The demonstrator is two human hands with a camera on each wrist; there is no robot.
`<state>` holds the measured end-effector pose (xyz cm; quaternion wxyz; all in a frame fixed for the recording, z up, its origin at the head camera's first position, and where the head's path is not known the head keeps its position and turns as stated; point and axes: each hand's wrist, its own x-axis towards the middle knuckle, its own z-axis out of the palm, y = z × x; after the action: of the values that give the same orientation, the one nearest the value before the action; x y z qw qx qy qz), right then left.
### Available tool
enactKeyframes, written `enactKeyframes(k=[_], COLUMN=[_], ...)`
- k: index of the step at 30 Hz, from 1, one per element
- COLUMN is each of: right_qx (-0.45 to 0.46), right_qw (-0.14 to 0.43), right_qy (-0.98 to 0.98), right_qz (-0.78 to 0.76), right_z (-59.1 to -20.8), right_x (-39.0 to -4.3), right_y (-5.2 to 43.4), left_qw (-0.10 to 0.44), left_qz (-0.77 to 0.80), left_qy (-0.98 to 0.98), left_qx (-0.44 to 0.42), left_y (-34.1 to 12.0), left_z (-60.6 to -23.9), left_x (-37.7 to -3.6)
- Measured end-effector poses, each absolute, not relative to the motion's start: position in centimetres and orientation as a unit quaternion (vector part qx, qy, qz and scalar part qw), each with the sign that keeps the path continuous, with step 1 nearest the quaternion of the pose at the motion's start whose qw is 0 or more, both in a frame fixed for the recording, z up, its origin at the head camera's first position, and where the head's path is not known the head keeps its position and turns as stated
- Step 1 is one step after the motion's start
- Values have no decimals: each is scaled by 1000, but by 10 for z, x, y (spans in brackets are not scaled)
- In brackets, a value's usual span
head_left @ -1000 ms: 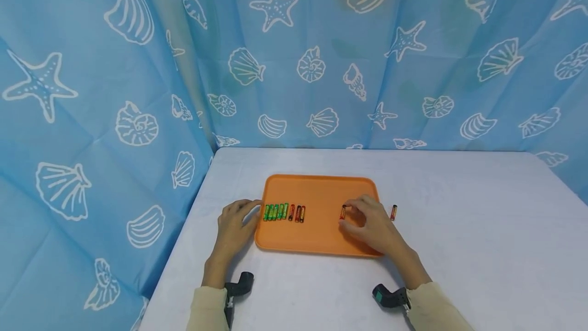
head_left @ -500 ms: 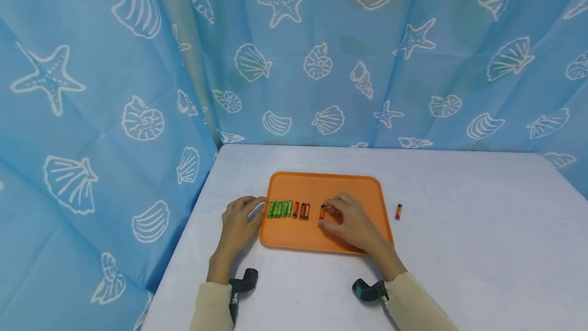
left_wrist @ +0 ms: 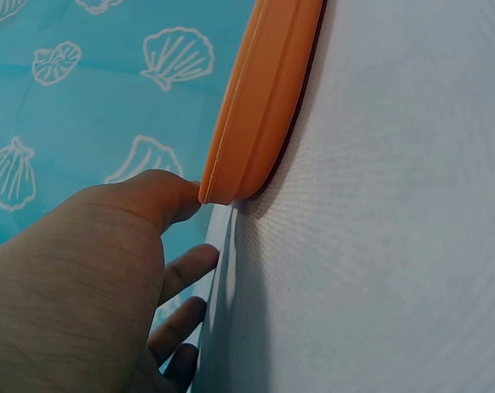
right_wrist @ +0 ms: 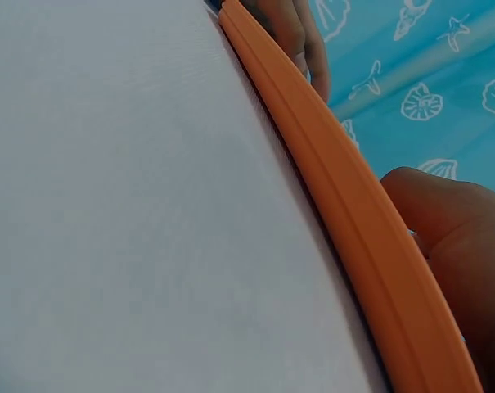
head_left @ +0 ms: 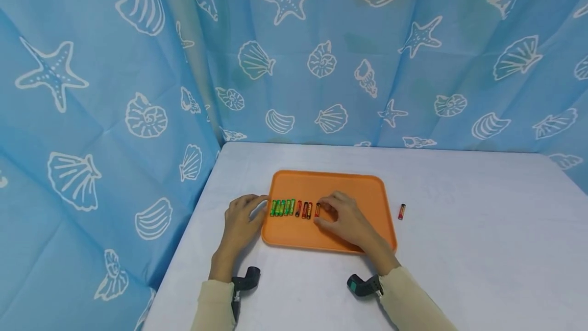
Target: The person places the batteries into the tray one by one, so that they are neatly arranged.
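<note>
An orange tray lies on the white table. In its left half several green batteries stand side by side in a row, with red-and-black batteries continuing it to the right. My right hand pinches another red-and-black battery between thumb and fingertips, just right of that row. My left hand rests at the tray's left edge, and in the left wrist view its thumb touches the tray rim with the fingers loosely extended. The tray wall hides the held battery in the right wrist view.
One more red-and-black battery lies on the white tablecloth, right of the tray. A blue curtain with shell and starfish prints hangs behind the table and along its left side.
My right hand has carried the battery leftward across the tray to beside the row. The left hand stays at the tray edge. The whole view has shifted slightly.
</note>
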<state>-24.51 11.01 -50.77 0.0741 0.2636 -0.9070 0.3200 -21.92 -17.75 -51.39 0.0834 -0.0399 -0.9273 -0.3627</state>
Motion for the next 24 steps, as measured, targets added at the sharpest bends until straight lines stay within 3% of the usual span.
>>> enactKeyframes(k=[15,24], right_qx=[271,255], right_qw=[49,86], right_qy=[-910,-914], right_qz=[309,304], right_z=[-506,-506], right_x=[-248,-239], right_y=[109,128], left_qw=[81,78], left_qz=[-370,-362], left_qy=[-925,-928], left_qx=[-40,-38], left_y=[-175,-177], left_z=[-513,-512], left_x=[-219,-218])
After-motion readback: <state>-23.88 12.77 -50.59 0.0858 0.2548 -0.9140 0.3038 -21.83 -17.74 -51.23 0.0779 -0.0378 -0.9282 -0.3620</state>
